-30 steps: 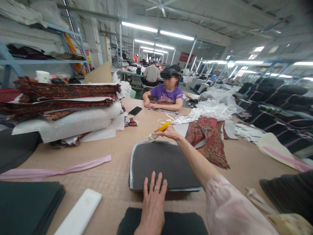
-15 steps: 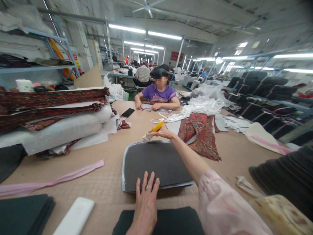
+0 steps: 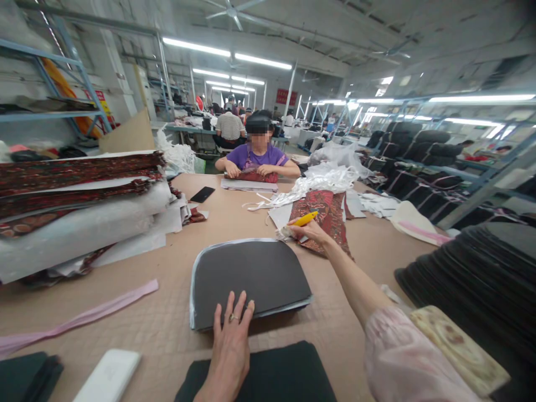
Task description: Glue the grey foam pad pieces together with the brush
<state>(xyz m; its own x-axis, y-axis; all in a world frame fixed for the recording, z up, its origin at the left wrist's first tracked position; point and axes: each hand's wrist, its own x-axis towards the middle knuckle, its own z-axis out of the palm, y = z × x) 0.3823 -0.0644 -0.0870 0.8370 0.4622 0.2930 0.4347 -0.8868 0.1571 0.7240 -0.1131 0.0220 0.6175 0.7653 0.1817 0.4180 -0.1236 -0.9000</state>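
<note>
The left hand (image 3: 230, 335) lies spread flat on the near edge of the dark panel stack (image 3: 251, 276) mid-desk (thin, floppy-looking, probably best gripped by an edge), while the right hand (image 3: 312, 230) pinches a yellow tool (image 3: 305, 219).

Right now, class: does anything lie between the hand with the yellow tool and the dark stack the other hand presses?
Nothing visible does. The right hand holds the yellow tool just past the dark stack's far right corner, with only bare table between. The left hand rests on its near edge.
</note>
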